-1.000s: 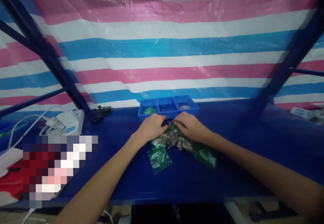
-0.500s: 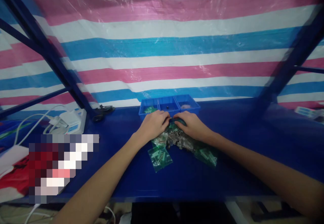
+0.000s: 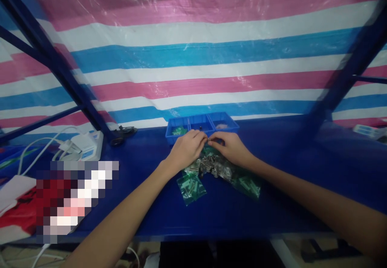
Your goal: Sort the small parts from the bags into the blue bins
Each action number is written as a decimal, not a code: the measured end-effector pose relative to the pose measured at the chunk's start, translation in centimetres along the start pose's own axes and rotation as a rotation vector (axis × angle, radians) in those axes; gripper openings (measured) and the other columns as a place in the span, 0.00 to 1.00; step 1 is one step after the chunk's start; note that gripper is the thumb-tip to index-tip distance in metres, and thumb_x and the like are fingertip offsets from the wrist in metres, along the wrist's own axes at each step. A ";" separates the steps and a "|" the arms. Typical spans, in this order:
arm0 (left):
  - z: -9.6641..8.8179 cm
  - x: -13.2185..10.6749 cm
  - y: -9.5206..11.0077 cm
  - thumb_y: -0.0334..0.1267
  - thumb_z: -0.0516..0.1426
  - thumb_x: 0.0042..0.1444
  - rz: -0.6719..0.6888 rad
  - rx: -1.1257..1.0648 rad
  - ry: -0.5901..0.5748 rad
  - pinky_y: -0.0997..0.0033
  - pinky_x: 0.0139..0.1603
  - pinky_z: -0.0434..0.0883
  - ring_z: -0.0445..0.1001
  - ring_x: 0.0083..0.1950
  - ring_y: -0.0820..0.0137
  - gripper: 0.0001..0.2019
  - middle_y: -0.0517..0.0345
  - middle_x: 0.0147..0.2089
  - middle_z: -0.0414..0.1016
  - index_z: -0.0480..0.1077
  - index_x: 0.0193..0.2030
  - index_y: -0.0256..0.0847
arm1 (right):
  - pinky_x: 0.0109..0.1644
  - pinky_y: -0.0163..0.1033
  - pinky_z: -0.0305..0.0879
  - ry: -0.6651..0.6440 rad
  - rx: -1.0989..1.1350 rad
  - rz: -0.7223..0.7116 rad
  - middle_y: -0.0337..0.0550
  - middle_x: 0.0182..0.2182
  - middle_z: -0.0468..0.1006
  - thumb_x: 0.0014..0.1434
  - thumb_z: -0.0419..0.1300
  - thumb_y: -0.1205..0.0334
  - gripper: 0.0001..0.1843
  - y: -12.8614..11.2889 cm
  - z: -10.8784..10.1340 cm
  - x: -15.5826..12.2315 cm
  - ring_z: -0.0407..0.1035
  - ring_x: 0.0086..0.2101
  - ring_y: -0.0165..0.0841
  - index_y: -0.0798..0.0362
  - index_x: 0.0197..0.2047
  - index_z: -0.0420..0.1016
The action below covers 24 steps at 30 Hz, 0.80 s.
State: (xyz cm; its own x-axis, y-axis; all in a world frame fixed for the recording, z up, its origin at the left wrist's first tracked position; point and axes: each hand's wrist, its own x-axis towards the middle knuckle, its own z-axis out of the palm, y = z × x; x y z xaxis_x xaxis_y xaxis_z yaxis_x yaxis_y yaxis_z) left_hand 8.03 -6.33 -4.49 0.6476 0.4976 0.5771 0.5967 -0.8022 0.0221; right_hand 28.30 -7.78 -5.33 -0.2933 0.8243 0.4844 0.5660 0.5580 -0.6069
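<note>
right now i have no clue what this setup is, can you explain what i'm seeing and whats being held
There is no machine here: a person works with a bare left hand and a bare right hand. The view comes from one camera worn on that person's head, looking forward and down.

On the flat blue table lie a loose pile of small greyish parts and clear plastic and transparent green plastic bags with pale strips inside. Behind them sits a blue plastic tray with three compartments.

The hands meet over the pile's far side, seemingly pinching a tiny piece, too small to identify.
</note>
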 end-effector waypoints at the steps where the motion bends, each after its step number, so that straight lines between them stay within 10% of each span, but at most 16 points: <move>1: 0.0 0.0 0.0 0.35 0.48 0.71 -0.004 -0.009 0.000 0.64 0.44 0.72 0.73 0.45 0.65 0.09 0.52 0.42 0.75 0.69 0.46 0.38 | 0.38 0.40 0.62 -0.005 0.023 0.014 0.42 0.33 0.82 0.62 0.61 0.61 0.06 0.0 0.0 0.0 0.71 0.32 0.35 0.51 0.36 0.79; 24: -0.3 -0.2 0.1 0.33 0.54 0.65 -0.004 0.018 -0.013 0.68 0.36 0.74 0.73 0.41 0.68 0.19 0.47 0.56 0.66 0.62 0.63 0.42 | 0.31 0.38 0.58 -0.079 0.492 0.271 0.41 0.27 0.74 0.60 0.63 0.51 0.14 -0.4 -0.8 0.2 0.66 0.29 0.31 0.52 0.29 0.75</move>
State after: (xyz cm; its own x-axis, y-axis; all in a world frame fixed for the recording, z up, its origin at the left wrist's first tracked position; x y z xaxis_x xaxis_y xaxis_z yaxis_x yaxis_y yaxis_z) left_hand 7.80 -6.57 -4.37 0.6513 0.5049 0.5665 0.6075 -0.7942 0.0095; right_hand 28.64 -7.89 -4.51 -0.2551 0.9385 0.2327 0.2092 0.2885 -0.9343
